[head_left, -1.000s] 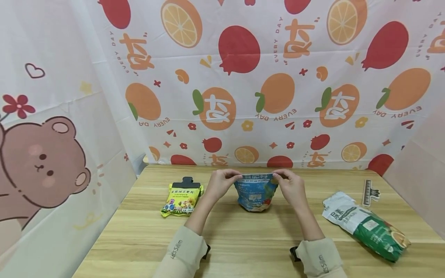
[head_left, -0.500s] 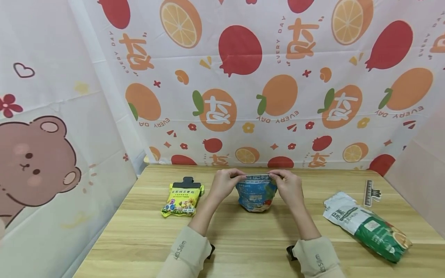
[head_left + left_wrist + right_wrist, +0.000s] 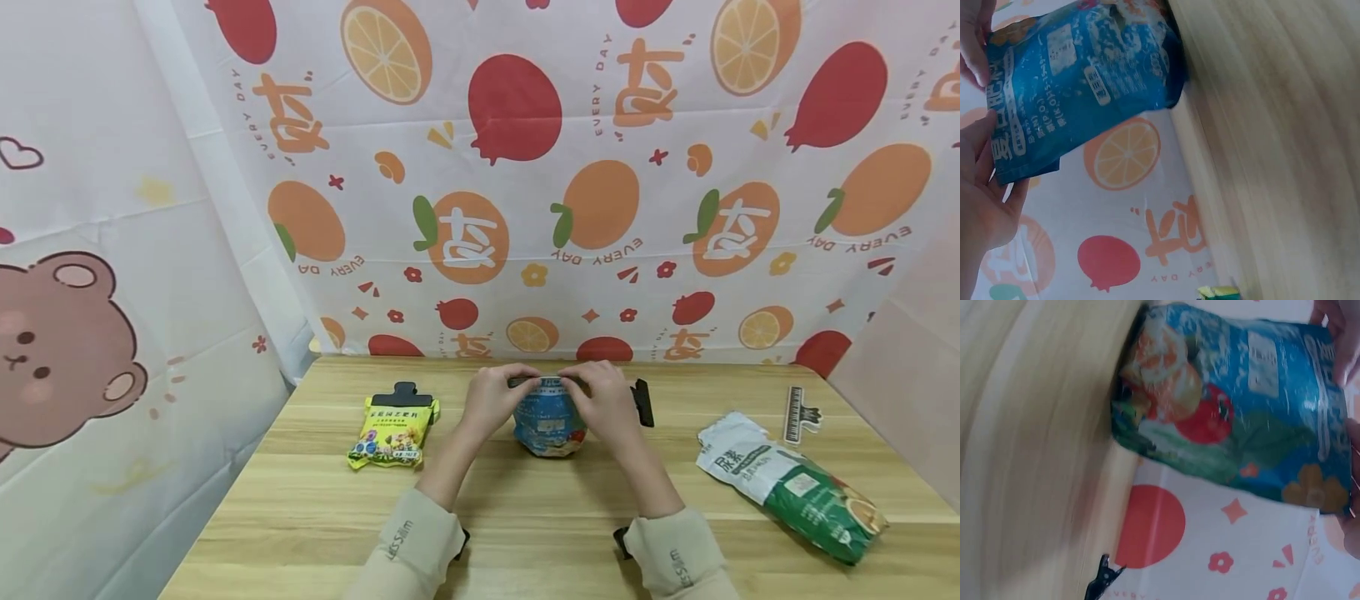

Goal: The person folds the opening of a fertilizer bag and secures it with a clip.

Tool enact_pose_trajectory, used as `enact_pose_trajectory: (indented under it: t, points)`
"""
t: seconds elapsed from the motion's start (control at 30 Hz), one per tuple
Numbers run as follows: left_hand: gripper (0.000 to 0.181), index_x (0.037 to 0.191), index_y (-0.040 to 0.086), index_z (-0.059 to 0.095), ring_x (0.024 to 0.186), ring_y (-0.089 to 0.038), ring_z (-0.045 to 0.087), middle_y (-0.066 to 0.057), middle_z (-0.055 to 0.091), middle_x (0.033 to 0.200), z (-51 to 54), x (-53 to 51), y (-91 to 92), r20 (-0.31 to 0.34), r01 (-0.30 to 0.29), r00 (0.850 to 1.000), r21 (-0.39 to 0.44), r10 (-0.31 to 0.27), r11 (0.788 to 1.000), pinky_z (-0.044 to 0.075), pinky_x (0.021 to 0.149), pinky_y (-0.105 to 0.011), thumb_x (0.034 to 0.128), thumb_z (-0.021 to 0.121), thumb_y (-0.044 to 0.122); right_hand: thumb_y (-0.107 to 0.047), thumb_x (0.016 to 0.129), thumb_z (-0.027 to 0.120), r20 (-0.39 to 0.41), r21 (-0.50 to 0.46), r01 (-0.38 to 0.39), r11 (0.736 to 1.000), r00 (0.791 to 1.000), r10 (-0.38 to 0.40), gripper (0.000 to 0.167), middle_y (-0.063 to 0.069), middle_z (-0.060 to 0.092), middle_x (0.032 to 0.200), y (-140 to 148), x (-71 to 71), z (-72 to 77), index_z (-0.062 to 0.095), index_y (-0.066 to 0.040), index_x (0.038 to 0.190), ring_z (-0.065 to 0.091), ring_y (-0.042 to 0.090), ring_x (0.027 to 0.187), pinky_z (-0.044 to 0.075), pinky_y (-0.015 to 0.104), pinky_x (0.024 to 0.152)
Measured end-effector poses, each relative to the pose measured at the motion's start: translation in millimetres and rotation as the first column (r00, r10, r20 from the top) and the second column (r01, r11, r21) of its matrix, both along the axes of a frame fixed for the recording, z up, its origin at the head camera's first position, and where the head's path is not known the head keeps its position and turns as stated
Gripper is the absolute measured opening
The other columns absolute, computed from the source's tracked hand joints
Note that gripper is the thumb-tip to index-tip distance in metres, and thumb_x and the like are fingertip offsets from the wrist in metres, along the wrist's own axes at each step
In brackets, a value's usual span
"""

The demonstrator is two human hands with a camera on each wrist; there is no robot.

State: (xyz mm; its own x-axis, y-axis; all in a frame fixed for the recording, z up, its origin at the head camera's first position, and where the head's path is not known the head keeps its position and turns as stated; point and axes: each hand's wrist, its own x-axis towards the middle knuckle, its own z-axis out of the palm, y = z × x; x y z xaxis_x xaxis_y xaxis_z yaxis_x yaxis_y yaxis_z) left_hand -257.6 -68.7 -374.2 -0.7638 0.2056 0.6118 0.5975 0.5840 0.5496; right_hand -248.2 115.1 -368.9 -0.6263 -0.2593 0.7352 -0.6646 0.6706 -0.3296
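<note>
A blue fertilizer bag with fruit printed on it stands upright on the wooden table, between both hands. The left hand pinches its top edge from the left between thumb and fingers. From the right, the right hand pinches the same edge close by. In the left wrist view the left thumb lies on the front of the bag, with fingers behind it. The right wrist view shows the bag's fruit-printed side; there the right hand is partly cut off at the frame's edge.
A black clip lies just right of the right hand. To the left is a yellow fertilizer bag with a black clip across its top. A green and white bag lies at right, near a black-and-white clip. Printed cloth hangs behind.
Both hands have slid inward along the top edge, nearer each other. The black clip beside the right hand has come into view. The head view has turned slightly right.
</note>
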Motion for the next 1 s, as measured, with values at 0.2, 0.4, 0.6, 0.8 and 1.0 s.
enact_pose_trajectory:
  t: [0.2,0.4,0.6,0.8,1.0]
  points:
    - [0.005,0.081,0.012,0.075,0.062,-0.008,0.061,0.003,0.068,0.073,-1.3,0.1,4.0,-0.018,-0.055,0.998,0.039,0.056,0.998,0.043,0.052,-0.02,0.0795,0.073,0.016,-0.002,0.079,0.071,-0.008,-0.039,0.054,0.998,0.999,-0.054,0.004,0.004,0.066,0.078,-11.3,-1.6,-4.4,0.07,-0.005,0.082,0.056,0.02,0.074,0.038,0.036,0.068]
    - [0.007,0.083,0.013,0.074,0.064,-0.009,0.061,0.003,0.069,0.074,-1.9,0.7,3.7,-0.006,-0.064,0.998,0.019,0.065,0.998,0.044,0.054,-0.021,0.0808,0.072,0.019,-0.003,0.079,0.071,0.027,-0.062,0.077,0.995,0.997,-0.075,0.003,0.005,0.066,0.078,-14.2,-1.1,-3.6,0.07,-0.004,0.082,0.055,0.022,0.074,0.039,0.039,0.071]
    - [0.013,0.089,0.012,0.074,0.062,-0.008,0.061,0.002,0.069,0.08,-1.2,1.3,7.6,-0.03,-0.027,0.999,0.009,0.027,1.0,0.046,0.054,-0.021,0.0831,0.07,0.023,-0.014,0.08,0.073,0.033,0.009,0.135,0.991,0.99,-0.135,0.008,0.004,0.067,0.082,-19.4,3.2,-0.6,0.072,-0.009,0.086,0.055,0.023,0.078,0.038,0.043,0.075]
    - [0.009,0.082,0.012,0.075,0.054,-0.005,0.057,0.003,0.069,0.073,2.5,1.0,10.8,-0.046,-0.063,0.997,0.018,0.064,0.998,0.04,0.048,-0.018,0.0814,0.071,0.02,-0.012,0.077,0.075,-0.027,-0.023,0.174,0.984,0.984,-0.175,0.006,0.001,0.065,0.073,-24.1,-0.3,-4.1,0.071,-0.008,0.079,0.054,0.021,0.069,0.035,0.039,0.068]
    - [0.01,0.081,0.012,0.076,0.053,-0.006,0.057,0.003,0.068,0.07,5.2,0.0,11.6,-0.034,-0.077,0.996,0.024,0.078,0.997,0.038,0.045,-0.019,0.0806,0.072,0.022,-0.011,0.078,0.074,-0.059,-0.014,0.172,0.985,0.983,-0.172,0.006,0.002,0.065,0.075,-24.9,-4.3,-5.0,0.069,-0.008,0.08,0.054,0.022,0.07,0.035,0.04,0.07]
